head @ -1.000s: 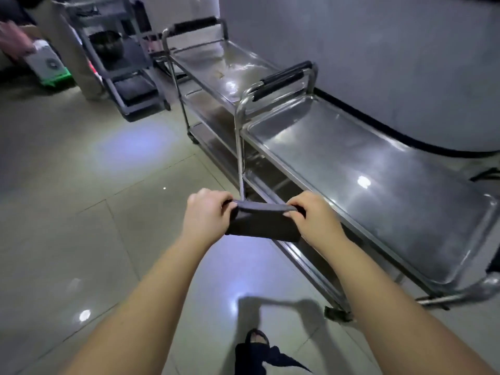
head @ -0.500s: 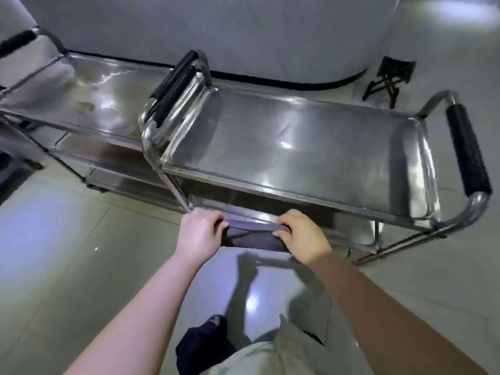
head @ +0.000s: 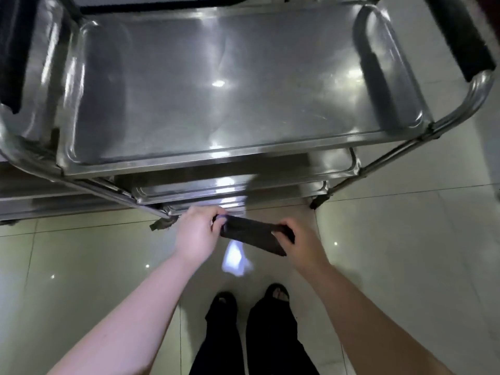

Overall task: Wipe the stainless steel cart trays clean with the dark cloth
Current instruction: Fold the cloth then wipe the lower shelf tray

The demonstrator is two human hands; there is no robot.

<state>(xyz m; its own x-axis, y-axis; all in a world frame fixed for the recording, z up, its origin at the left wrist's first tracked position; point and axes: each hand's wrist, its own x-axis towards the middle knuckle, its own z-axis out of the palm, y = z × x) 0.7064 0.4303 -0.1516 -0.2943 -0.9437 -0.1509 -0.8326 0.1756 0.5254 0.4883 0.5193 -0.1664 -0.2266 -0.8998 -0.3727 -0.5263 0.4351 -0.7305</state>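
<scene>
A stainless steel cart fills the upper half of the head view, and its bare top tray (head: 216, 85) shines. Two lower trays (head: 270, 169) show under its near edge. A folded dark cloth (head: 251, 236) is stretched between my hands, in the air just in front of the cart's near side and below tray level. My left hand (head: 196, 234) grips the cloth's left end. My right hand (head: 299, 243) grips its right end. Neither hand touches the cart.
Black-padded push handles stand at the cart's right end (head: 460, 36) and left end (head: 10, 50). A second cart's shelves (head: 40, 196) show at the far left. My feet (head: 251, 299) stand on the glossy tiled floor (head: 81, 266) close to the cart.
The view has swung from beside the cart to directly over its near long side, much closer. Both hands still hold the cloth; its right end now sits lower.
</scene>
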